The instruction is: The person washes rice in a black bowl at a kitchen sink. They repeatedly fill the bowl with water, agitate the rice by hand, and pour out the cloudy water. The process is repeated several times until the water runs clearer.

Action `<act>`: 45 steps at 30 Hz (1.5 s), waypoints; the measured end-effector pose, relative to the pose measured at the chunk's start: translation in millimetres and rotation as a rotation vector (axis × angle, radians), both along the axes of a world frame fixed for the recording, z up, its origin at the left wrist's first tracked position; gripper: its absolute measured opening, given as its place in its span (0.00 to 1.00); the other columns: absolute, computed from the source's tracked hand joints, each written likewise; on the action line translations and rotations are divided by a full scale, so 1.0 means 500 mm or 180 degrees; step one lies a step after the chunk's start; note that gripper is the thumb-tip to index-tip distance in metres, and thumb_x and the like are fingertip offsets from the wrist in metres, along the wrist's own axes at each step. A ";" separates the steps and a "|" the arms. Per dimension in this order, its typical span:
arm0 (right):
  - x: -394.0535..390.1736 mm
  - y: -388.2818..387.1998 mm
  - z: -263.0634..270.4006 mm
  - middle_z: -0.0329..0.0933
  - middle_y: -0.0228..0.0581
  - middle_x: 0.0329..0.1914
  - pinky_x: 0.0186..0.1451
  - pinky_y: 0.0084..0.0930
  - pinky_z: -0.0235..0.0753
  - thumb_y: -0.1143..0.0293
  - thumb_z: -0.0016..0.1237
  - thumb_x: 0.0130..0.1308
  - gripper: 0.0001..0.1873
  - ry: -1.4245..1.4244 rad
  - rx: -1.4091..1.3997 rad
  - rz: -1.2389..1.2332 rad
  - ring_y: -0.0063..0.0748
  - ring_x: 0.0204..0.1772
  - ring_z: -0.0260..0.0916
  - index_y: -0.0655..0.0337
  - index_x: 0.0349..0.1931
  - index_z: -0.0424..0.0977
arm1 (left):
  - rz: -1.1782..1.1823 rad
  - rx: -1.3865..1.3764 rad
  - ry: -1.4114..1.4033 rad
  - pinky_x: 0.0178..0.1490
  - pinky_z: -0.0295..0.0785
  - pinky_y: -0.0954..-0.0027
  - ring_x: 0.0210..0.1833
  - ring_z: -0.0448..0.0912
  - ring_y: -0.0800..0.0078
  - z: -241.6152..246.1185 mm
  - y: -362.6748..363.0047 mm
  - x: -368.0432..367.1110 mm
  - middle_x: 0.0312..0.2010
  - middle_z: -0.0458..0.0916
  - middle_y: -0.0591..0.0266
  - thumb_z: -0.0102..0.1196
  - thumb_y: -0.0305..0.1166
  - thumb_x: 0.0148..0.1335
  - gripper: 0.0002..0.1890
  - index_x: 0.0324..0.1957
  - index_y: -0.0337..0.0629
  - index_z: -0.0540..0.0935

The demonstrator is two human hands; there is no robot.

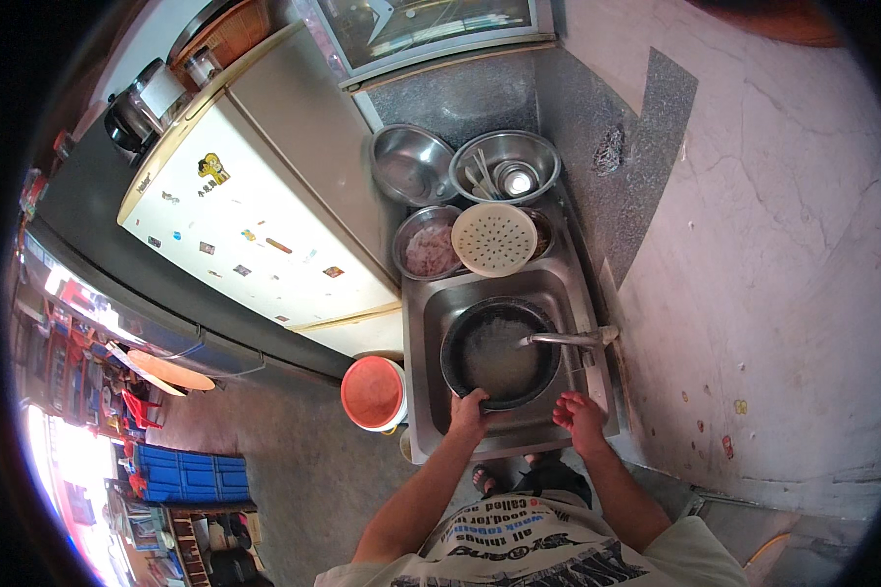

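A dark round pan (501,359) with cloudy liquid in it sits in the stainless steel sink (418,396). My left hand (470,412) grips the pan's near rim, thumb over the edge. Above the pan's right side, the metal faucet (565,339) points its spout inward; water appears to run from it, though the stream is hard to make out. My right hand (581,418) hovers over the sink's near right part, apart from the pan, fingers loosely curled with nothing visible in them.
Behind the basin stand a cream perforated colander (494,239), a steel bowl of pinkish food (429,249), an upright steel bowl (411,165) and a bowl holding utensils (505,167). A red-lidded bucket (373,394) stands left. The refrigerator (264,227) and wall (763,257) flank the sink.
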State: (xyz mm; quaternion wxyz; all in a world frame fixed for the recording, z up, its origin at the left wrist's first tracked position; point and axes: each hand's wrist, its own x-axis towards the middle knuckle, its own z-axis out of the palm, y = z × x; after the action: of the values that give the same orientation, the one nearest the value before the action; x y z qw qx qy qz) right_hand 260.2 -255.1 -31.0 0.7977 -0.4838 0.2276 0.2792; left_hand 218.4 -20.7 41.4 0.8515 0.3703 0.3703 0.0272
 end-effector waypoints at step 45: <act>0.099 0.019 0.007 0.75 0.36 0.28 0.37 0.29 0.75 0.73 0.45 0.66 0.07 0.1084 0.1612 -0.0340 0.31 0.31 0.72 0.65 0.37 0.75 | -0.0157 0.0151 -0.0036 0.48 0.83 0.42 0.55 0.75 0.47 0.051 0.002 0.014 0.56 0.67 0.47 0.49 0.19 0.52 0.32 0.62 0.38 0.59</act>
State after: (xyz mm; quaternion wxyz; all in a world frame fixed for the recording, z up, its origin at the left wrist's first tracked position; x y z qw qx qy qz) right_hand 309.9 -245.5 -27.5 0.8568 -0.2032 0.3062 0.3618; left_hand 225.3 -19.6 66.9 0.8449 0.3993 0.3555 0.0170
